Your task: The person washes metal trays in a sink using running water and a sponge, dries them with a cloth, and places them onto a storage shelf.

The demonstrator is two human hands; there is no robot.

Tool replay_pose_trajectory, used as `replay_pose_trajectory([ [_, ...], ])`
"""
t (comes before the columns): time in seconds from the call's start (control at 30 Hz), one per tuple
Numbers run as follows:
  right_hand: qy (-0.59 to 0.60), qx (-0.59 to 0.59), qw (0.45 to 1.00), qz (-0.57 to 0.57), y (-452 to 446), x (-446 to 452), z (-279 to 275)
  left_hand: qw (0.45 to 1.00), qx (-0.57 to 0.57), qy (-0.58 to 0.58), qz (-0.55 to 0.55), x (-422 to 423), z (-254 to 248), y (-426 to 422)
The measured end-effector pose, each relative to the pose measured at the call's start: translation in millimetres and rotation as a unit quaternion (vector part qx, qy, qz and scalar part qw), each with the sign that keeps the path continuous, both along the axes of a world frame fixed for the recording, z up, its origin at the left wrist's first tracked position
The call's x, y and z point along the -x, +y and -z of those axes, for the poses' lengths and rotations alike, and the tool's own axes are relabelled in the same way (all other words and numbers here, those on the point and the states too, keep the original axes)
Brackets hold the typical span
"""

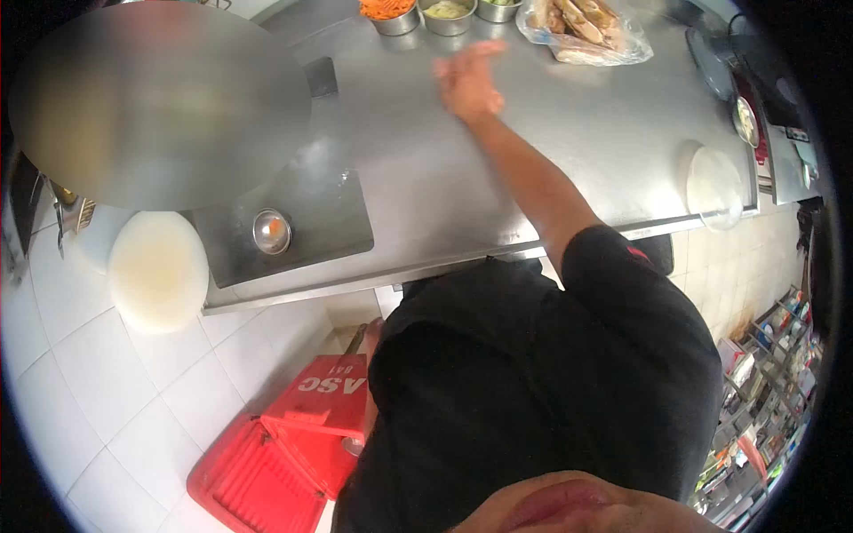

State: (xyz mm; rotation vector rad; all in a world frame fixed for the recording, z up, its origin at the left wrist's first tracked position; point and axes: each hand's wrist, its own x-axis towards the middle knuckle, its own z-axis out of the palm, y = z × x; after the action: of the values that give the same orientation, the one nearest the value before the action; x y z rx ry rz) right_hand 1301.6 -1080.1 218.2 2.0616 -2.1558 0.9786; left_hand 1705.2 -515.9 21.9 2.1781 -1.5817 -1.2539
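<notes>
My right hand [469, 82] is stretched out over the steel counter [418, 160], its fingers apart and holding nothing. Just beyond it stand metal containers of orange shreds [388, 9], pale shreds [446, 11] and something green [499, 3]. A plastic bag of pale meat-like pieces [586, 28] lies to the right of them. Low beside my body, a small part of my left hand [374, 334] shows near a dark handle [356, 339]. Its fingers are mostly hidden, so its grip is unclear.
A small metal bowl [272, 232] sits on the dark recessed area at the left. Near it is a round white board or lid [160, 271]. A translucent disc [714, 188] overlaps the right front edge. An open red bin [306, 400] and crowded shelves [755, 391] are lower down.
</notes>
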Motion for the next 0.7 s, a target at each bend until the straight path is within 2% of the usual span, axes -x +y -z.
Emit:
replay_pose_trajectory([
  [0.07, -0.108, -0.085, 0.983, -0.122, -8.5, -65.3, 6.4, 0.998, -0.047, 0.002, -0.031, 10.1, -17.2, 19.7],
  [0.17, -0.179, -0.250, 0.890, -0.335, -4.5, -139.1, 6.8, 0.992, -0.095, 0.012, -0.084, 29.1, -42.5, 46.3],
  [0.23, -0.175, -0.240, 0.879, -0.373, 36.3, -166.1, -22.8, 0.986, -0.113, 0.017, -0.118, 40.4, -55.3, 61.3],
  [0.3, -0.142, -0.206, 0.881, -0.401, 59.7, -191.3, -17.9, 0.980, -0.125, 0.018, -0.154, 49.3, -63.8, 74.2],
  [0.4, -0.300, -0.169, 0.833, -0.433, 86.1, -202.5, 3.9, 0.971, -0.134, 0.025, -0.195, 66.5, -69.9, 92.9],
  [0.5, -0.342, -0.132, 0.804, -0.468, 120.3, -182.2, 16.1, 0.968, -0.130, 0.036, -0.211, 79.9, -66.9, 97.8],
  [0.53, -0.393, -0.174, 0.761, -0.487, 129.8, -170.3, 22.0, 0.969, -0.122, 0.038, -0.212, 82.3, -63.7, 97.6],
  [0.6, -0.560, -0.294, 0.633, -0.447, 162.4, -139.5, -9.0, 0.978, -0.080, 0.020, -0.190, 79.2, -52.5, 91.4],
  [0.67, -0.314, -0.117, 0.769, -0.544, 166.6, -119.5, -20.8, 0.994, 0.031, -0.059, -0.087, 64.3, -43.0, 80.3],
  [0.7, -0.163, -0.035, 0.797, -0.580, 161.1, -114.3, -34.1, 0.991, 0.040, -0.057, -0.114, 51.5, -38.3, 66.1],
])
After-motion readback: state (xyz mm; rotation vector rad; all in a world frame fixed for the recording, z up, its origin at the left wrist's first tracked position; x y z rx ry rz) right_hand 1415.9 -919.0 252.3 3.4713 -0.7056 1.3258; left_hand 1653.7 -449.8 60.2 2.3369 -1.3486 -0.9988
